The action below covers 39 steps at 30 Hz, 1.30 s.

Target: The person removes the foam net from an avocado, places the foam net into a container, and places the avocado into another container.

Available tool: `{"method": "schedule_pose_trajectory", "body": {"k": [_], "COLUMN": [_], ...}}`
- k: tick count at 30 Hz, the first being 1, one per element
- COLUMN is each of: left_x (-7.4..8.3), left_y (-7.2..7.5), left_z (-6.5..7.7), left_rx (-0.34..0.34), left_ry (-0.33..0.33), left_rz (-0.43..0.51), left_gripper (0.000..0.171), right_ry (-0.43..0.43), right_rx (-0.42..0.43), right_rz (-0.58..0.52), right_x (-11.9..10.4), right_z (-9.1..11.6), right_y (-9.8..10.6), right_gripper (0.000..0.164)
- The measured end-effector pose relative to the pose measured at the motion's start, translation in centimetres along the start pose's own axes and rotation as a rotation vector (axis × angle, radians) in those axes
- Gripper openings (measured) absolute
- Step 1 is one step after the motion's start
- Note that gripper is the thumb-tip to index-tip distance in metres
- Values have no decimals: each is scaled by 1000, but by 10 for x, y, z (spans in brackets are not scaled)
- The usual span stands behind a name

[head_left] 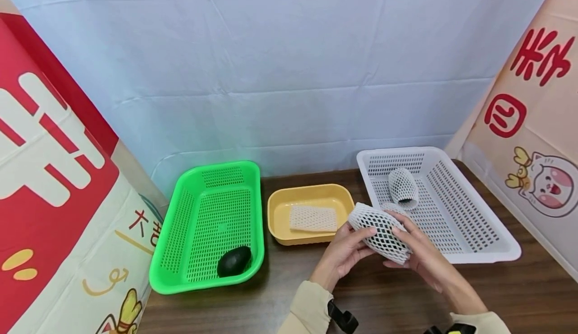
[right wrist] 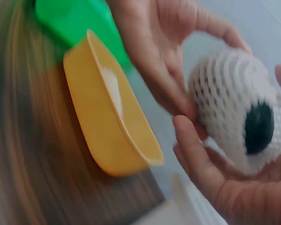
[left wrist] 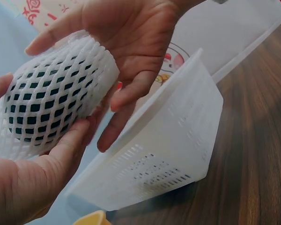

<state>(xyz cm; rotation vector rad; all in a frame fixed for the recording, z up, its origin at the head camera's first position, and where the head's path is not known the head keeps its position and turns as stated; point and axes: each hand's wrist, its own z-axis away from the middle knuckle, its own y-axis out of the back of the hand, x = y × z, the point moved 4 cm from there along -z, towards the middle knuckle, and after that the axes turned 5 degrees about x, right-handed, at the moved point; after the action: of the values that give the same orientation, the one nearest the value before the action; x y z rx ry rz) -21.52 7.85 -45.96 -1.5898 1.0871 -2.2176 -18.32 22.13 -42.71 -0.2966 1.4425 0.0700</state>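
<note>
In the head view, both hands hold a dark avocado in a white foam net sleeve (head_left: 381,231) over the table, in front of the baskets. My left hand (head_left: 344,255) grips the left part, thumb on top and fingers beneath. Around the other end lie the spread fingers of my right hand (head_left: 424,256). Dark skin shows through the mesh of the sleeved avocado (left wrist: 49,101) in the left wrist view. At the sleeve's end, bare avocado (right wrist: 260,127) shows in the right wrist view.
A green basket (head_left: 158,269) at left holds one bare avocado (head_left: 234,261). The yellow tray (head_left: 277,198) in the middle holds a flat foam net (head_left: 313,218). In the white basket (head_left: 501,246) at right lie sleeved avocados (head_left: 403,186), one partly hidden by my right hand.
</note>
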Motion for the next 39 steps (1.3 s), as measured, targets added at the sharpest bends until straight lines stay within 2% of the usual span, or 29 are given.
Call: {"method": "schedule_pose_trajectory", "body": {"k": [6, 10, 17, 24, 26, 36, 39], "left_x": [2, 3, 10, 22, 26, 42, 43], "left_y": [5, 10, 16, 19, 20, 20, 24], "left_z": [2, 3, 8, 13, 16, 33, 37], "left_rx": [16, 43, 38, 56, 54, -106, -118], "left_ry": [-26, -40, -68, -149, -173, -204, -197], "left_rz": [-15, -31, -128, -328, -358, -344, -351], "left_gripper": [49, 51, 52, 46, 46, 56, 57], "right_ry": [-6, 42, 66, 63, 61, 117, 141], "right_rx": [97, 130, 146, 149, 142, 91, 55], "right_rz": [-288, -383, -333, -292, -281, -207, -189], "right_x": [11, 13, 15, 16, 16, 11, 9], "right_z": [4, 5, 5, 6, 7, 12, 13], "right_y": [-4, -4, -9, -12, -13, -17, -20], "right_gripper": [44, 43, 51, 49, 49, 51, 53]}}
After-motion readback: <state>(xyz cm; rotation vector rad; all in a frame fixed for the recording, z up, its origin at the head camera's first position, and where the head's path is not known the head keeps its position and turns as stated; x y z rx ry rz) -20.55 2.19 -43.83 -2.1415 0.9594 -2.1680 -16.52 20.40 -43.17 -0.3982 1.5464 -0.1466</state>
